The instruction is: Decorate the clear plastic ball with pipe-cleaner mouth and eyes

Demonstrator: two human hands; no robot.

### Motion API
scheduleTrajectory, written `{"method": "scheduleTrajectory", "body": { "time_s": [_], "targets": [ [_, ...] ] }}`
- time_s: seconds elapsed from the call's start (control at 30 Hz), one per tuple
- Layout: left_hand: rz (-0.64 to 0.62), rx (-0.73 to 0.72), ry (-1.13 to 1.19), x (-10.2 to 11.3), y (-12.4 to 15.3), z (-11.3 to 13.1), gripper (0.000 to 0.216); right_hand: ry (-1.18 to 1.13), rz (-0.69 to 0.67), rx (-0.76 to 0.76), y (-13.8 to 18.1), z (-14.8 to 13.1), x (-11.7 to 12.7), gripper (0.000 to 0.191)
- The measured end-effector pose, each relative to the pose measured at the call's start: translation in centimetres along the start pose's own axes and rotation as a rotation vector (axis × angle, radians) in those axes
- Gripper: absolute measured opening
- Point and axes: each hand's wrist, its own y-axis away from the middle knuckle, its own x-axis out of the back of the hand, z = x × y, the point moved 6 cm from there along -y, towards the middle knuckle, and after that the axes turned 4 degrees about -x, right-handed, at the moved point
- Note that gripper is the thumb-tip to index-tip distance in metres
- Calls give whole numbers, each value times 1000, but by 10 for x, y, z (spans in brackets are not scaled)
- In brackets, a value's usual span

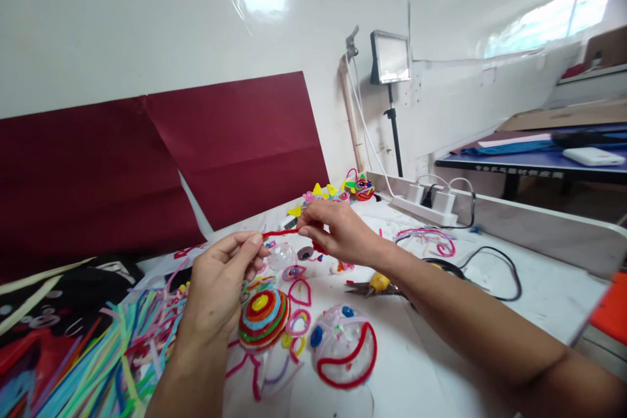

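Observation:
Both hands hold a red pipe cleaner [280, 233] above a white table [548, 287]. My left hand [223, 281] pinches its left end between thumb and fingers. My right hand [336, 228] pinches its right end, fingers curled. Below the hands lie a dome wound with coloured pipe cleaners in rings [263, 317], a clear dome with a red pipe-cleaner rim and blue dots [345, 346], and small pink loops [299, 292].
A heap of coloured pipe cleaners [93, 359] lies at the left. Scissors with yellow handles [372, 286] sit by my right wrist. A white power strip [431, 206], black cables [490, 264], a small screen on a stand [390, 59] and dark red paper [235, 144] are behind.

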Motion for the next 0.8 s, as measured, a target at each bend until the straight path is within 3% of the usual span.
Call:
{"method": "scheduleTrajectory", "body": {
  "time_s": [0.17, 0.23, 0.33, 0.43, 0.57, 0.7, 0.8],
  "targets": [
    [17, -80, -180, 10, -4, 0, 23, -80, -131, -120, 0, 10, -5, 12],
    [48, -242, -434, 9, -2, 9, 25, -95, -134, -153, 0, 12, -6, 14],
    [48, -603, -859, -8, 9, 26, 32, -105, -117, -164, -1, 13, -7, 12],
    [-47, -819, -1015, -27, 20, 30, 28, -106, -117, -145, -1, 10, -9, 11],
    [-40, -883, -1077, -27, 21, 31, 26, -103, -116, -121, 1, 7, -10, 14],
    [-24, -846, -1036, -16, 16, 32, 28, -140, -180, -137, 3, 12, -15, 29],
    [-22, -829, -1066, -15, 14, 30, 27, -153, -176, -171, 3, 20, -16, 29]
  ]
}}
